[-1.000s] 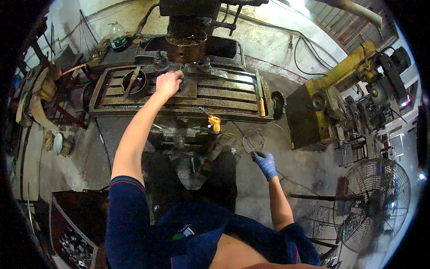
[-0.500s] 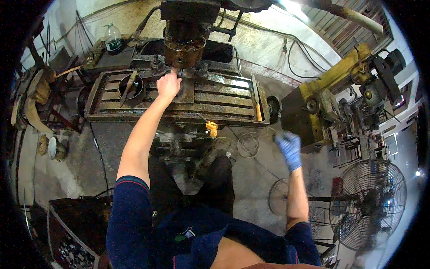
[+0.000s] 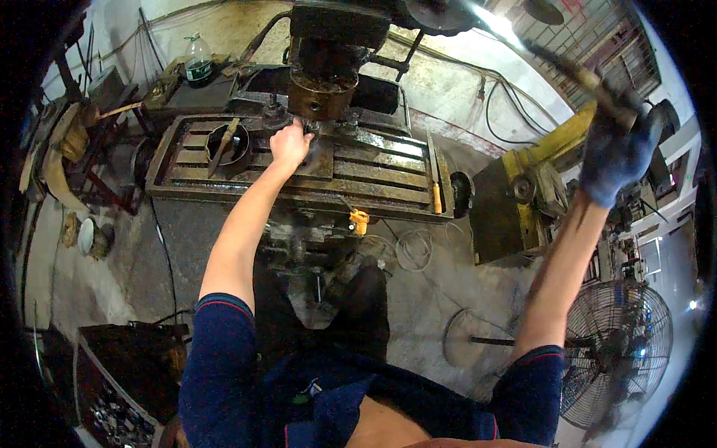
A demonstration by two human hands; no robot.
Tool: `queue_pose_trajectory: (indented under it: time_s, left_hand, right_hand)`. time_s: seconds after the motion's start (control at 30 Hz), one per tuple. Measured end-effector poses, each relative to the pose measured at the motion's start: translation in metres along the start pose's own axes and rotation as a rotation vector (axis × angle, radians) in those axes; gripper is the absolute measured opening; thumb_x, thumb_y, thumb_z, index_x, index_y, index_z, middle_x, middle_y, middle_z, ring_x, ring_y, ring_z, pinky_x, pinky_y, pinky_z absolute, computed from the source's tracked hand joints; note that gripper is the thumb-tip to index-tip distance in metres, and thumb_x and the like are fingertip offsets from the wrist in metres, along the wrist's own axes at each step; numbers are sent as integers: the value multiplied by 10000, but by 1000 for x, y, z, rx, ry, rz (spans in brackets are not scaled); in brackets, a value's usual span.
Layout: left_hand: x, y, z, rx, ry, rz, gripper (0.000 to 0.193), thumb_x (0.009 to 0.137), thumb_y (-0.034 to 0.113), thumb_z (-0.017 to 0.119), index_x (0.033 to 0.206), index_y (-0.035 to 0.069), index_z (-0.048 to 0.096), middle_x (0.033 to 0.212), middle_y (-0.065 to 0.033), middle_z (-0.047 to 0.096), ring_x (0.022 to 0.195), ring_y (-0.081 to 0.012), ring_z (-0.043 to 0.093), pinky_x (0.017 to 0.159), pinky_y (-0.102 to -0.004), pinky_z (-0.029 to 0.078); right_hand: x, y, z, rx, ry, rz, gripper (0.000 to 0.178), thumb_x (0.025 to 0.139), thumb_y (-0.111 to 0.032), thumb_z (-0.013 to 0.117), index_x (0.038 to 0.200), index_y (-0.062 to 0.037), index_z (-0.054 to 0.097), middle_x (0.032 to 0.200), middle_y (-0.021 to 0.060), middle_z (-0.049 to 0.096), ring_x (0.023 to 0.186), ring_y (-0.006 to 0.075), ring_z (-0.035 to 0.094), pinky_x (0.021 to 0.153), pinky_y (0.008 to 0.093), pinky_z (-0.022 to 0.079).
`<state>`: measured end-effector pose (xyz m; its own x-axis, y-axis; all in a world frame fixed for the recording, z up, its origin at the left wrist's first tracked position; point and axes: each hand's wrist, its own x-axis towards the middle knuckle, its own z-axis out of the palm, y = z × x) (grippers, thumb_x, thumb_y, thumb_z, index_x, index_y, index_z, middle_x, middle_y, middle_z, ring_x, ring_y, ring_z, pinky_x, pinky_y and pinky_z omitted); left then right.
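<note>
My bare left hand (image 3: pixel 290 145) reaches up to the underside of the machine's round spindle head (image 3: pixel 323 95). Its fingers are bent around something small and dark there, too hidden to name. My right hand (image 3: pixel 618 160), in a blue glove, is raised at the upper right, its fingers closed around the end of a long lever (image 3: pixel 571 71); motion blurs this hand. Below the left hand lies the slotted, oily machine table (image 3: pixel 373 184). A round metal pot (image 3: pixel 237 158) sits on its left part, with a brush (image 3: pixel 224 142) laid across the rim.
At the table's right end lies a file (image 3: pixel 435 187) with a yellow handle. A yellow air gun (image 3: pixel 359 221) hangs at the front edge. A standing fan (image 3: pixel 616 343) is at the right, near a yellow-green machine (image 3: pixel 515 187). A plastic bottle (image 3: pixel 198 60) stands behind left.
My right hand has risen from beside the table to the upper right and taken hold of the lever, whose end is now lower. My left hand stays under the spindle head.
</note>
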<state>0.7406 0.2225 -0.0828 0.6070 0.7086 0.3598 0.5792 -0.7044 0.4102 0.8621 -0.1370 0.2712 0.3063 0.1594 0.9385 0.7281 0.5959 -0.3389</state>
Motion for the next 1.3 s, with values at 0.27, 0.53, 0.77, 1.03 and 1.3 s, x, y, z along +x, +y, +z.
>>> queue_pose_trajectory:
  time_s: [0.27,0.53,0.77,1.03,1.3]
  left_hand:
    - [-4,-10,-8,-11,-3,-19,361,733,339,645,903,34,556,752,-167,630,742,-332,623,635,-440,490]
    - [8,-27,-5,-6,-29,34,307,704,324,673,803,40,612,760,-160,626,763,-329,613,677,-430,487]
    - [10,-22,-7,-60,-75,-52,359,676,346,697,767,6,628,809,-170,629,813,-326,606,693,-418,485]
    - [13,-20,-9,-82,-85,-70,354,670,344,704,759,9,628,817,-176,628,807,-334,605,690,-413,485]
    - [5,-16,-10,-55,-54,-39,335,676,339,699,806,35,647,794,-173,630,789,-323,612,665,-415,488]
  right_hand:
    - [-114,15,15,55,35,68,392,899,-343,403,887,-17,622,911,172,630,1047,348,528,1005,466,285]
    - [-90,1,43,-186,109,114,396,913,-336,378,775,-19,572,879,164,619,801,210,530,807,306,377]
    - [-90,4,30,-256,107,130,376,908,-328,396,796,-12,567,915,164,618,865,221,553,832,297,370]
    - [-126,16,34,-205,132,23,338,861,-282,443,760,18,561,816,148,595,825,253,560,899,433,375]
    - [-124,24,13,-265,30,-23,346,886,-278,433,846,26,594,920,190,618,891,273,576,895,428,382]
